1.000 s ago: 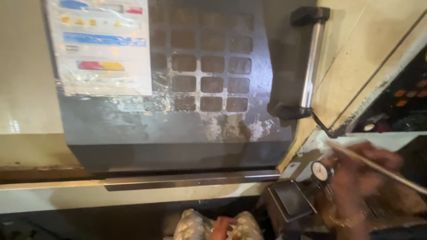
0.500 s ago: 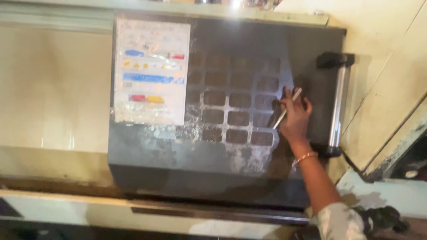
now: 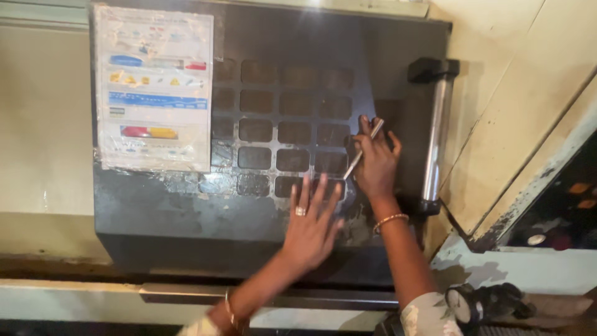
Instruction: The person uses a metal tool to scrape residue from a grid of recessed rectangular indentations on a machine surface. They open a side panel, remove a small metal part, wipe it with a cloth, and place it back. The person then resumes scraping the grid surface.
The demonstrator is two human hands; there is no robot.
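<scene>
Both forearms are cut off by the lower frame edge. Up left of the hands, a plastic-covered label sheet (image 3: pixel 154 87) is too blurred to make out. The left hand (image 3: pixel 311 227) lies flat, fingers spread, on the dark sliding door (image 3: pixel 186 218). Beside it, the right hand (image 3: pixel 375 163) pinches a thin metal rod (image 3: pixel 364 157) against the grid window. A steel handle (image 3: pixel 435 137) stands just right.
</scene>
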